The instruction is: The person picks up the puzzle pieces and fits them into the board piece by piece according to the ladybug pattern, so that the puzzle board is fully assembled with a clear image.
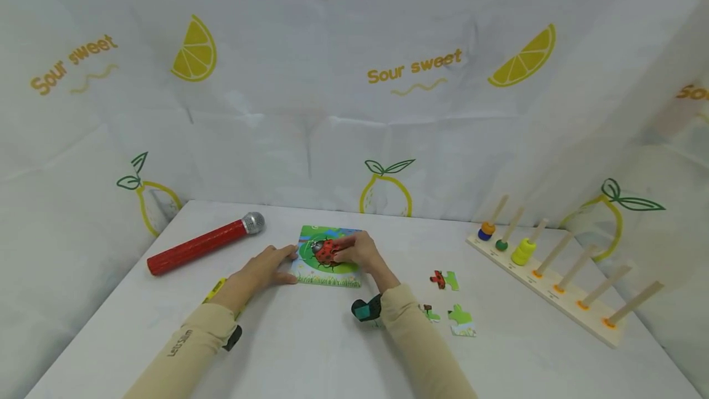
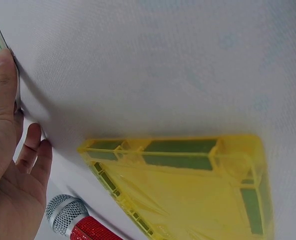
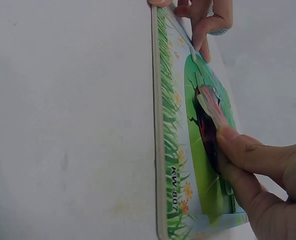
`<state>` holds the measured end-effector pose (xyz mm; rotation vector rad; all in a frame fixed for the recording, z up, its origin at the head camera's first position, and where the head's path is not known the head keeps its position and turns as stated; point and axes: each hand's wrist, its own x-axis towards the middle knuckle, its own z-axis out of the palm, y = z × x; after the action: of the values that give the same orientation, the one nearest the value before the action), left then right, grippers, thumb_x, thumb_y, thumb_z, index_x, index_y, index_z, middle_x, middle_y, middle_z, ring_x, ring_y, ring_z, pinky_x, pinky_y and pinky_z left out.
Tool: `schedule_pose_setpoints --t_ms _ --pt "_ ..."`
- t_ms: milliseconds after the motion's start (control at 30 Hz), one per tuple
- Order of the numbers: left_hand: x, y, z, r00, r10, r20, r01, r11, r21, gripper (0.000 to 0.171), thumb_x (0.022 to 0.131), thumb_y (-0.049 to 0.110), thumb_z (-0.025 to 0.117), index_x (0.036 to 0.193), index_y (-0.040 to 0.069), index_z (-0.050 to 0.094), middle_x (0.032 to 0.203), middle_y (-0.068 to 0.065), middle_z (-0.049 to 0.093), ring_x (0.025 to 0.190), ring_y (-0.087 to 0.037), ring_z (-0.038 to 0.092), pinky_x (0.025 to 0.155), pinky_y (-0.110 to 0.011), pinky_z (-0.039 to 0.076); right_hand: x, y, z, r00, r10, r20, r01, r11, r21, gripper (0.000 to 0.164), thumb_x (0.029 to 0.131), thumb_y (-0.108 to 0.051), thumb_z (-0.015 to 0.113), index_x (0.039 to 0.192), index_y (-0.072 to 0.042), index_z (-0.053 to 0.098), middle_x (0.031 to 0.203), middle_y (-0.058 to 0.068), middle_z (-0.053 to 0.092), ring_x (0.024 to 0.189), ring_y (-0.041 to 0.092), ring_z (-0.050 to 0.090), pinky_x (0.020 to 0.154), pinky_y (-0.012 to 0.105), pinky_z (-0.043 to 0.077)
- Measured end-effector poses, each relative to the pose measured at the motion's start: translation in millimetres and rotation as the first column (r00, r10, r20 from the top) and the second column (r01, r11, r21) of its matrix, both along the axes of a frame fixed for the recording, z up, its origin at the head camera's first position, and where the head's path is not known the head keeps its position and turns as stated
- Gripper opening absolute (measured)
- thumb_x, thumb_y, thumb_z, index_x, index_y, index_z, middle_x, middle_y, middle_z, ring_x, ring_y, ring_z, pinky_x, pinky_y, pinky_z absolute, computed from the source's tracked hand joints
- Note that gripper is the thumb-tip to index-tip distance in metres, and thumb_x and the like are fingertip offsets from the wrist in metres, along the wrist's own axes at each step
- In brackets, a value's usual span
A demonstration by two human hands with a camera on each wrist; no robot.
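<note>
Pinching a thin puzzle piece (image 3: 211, 110) between thumb and fingertips, the right hand (image 1: 362, 251) is over the middle of the puzzle board (image 1: 310, 276), the piece tilted against the ladybug picture. Its thumb and fingers are closed down to the piece's thickness. The board lies flat near the far edge of the table (image 1: 310, 343), about midway between the left and right edges; "KW-807" is printed along its near edge, toward the near right corner. The left hand (image 1: 268, 266) is at the board's left edge, touching it with the thumb near the near left corner; its fingers are spread, loosely bent and grip nothing.

Toward the right side of the table lie 3 loose pieces: a red and green piece (image 1: 444, 280), a green piece (image 1: 461, 321) nearer the near edge, and a third-hidden piece (image 1: 433, 316) partly behind the right sleeve (image 1: 426, 350). A peg stand (image 1: 545, 285) with 7 pegs runs along the right edge, its 3 farthest pegs carrying coloured beads. A red microphone (image 1: 205, 245) lies toward the far left corner. Beside the left forearm is a yellow plastic tray (image 2: 187, 185), partly out of view.
</note>
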<state>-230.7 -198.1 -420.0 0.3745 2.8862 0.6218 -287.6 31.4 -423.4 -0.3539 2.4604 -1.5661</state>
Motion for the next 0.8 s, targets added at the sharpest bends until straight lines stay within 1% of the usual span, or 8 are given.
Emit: schedule_pose_setpoints --t_ms 100,267,467,500,567,667,733,800 --pt "0.0 -0.1 0.4 1.000 -0.004 -0.006 0.004 1.000 -0.003 0.060 0.082 0.030 0.074 0.134 0.009 0.053 0.125 -0.012 0.057 0.113 -0.032 0.051 0.094 -0.055 0.043 1.0 -3.7 3.0 1.000 -0.013 -0.028 0.014 0.999 0.050 0.034 0.074 0.009 0.076 0.107 0.008 0.069 0.101 0.021 0.069 0.094 0.027 0.064 0.078 0.032 0.054" --pt "0.2 -1.0 0.0 1.000 -0.008 -0.014 0.008 1.000 -0.006 0.059 0.082 0.030 0.074 0.133 0.009 0.054 0.125 -0.012 0.057 0.113 -0.033 0.051 0.093 -0.057 0.044 1.4 -8.9 8.2 0.997 -0.002 -0.079 0.014 0.988 0.152 0.033 0.072 0.009 0.077 0.104 0.008 0.070 0.098 0.020 0.070 0.093 0.029 0.064 0.076 0.034 0.054" --pt "0.2 -2.1 -0.7 1.000 -0.009 -0.011 0.008 1.000 -0.004 0.059 0.082 0.029 0.074 0.133 0.008 0.054 0.124 -0.013 0.057 0.114 -0.034 0.051 0.093 -0.058 0.043 -0.9 -15.0 11.9 0.994 -0.011 -0.108 0.042 0.956 0.289 0.033 0.070 0.005 0.081 0.102 0.003 0.073 0.099 0.016 0.071 0.103 0.032 0.061 0.089 0.039 0.051" --pt "0.1 -2.1 -0.7 1.000 -0.006 -0.009 0.006 1.000 -0.003 0.059 0.082 0.028 0.075 0.133 0.008 0.054 0.124 -0.012 0.057 0.114 -0.033 0.051 0.093 -0.057 0.043 -1.5 -16.0 12.1 0.994 -0.008 -0.110 0.042 0.951 0.307 0.033 0.070 0.004 0.081 0.101 0.003 0.073 0.099 0.016 0.071 0.104 0.032 0.061 0.090 0.039 0.050" --pt "0.0 -2.2 -0.7 1.000 -0.006 -0.009 0.006 1.000 -0.005 0.059 0.082 0.028 0.075 0.133 0.009 0.053 0.124 -0.012 0.058 0.113 -0.033 0.051 0.093 -0.056 0.044 -1.7 -17.8 12.6 0.993 0.011 -0.114 0.027 0.943 0.332 0.029 0.070 0.004 0.081 0.099 0.002 0.074 0.098 0.016 0.071 0.103 0.032 0.061 0.087 0.038 0.052" --pt "-0.7 -2.3 -0.9 1.000 -0.012 -0.011 0.012 1.000 -0.008 0.059 0.082 0.029 0.074 0.133 0.009 0.054 0.123 -0.012 0.058 0.112 -0.032 0.051 0.093 -0.055 0.044 -2.1 -19.2 11.4 0.988 0.051 -0.143 0.002 0.936 0.351 0.023 0.071 0.004 0.080 0.093 0.002 0.075 0.094 0.015 0.071 0.096 0.030 0.063 0.079 0.034 0.054" --pt "-0.5 -1.8 -0.3 1.000 -0.013 -0.010 0.013 1.000 -0.005 0.059 0.082 0.029 0.075 0.133 0.009 0.054 0.123 -0.012 0.057 0.111 -0.032 0.051 0.093 -0.054 0.044 -1.8 -19.2 10.9 0.985 0.068 -0.156 -0.010 0.938 0.347 0.021 0.071 0.004 0.080 0.091 0.001 0.076 0.090 0.014 0.072 0.093 0.029 0.064 0.076 0.032 0.055" --pt "-0.4 -1.5 0.2 1.000 -0.013 -0.010 0.013 1.000 -0.006 0.059 0.082 0.029 0.075 0.133 0.009 0.054 0.123 -0.012 0.057 0.111 -0.032 0.052 0.093 -0.054 0.044 -0.7 -18.1 10.1 0.986 0.050 -0.161 0.006 0.945 0.326 0.020 0.070 0.004 0.080 0.089 0.001 0.076 0.087 0.013 0.072 0.089 0.028 0.065 0.073 0.031 0.055"
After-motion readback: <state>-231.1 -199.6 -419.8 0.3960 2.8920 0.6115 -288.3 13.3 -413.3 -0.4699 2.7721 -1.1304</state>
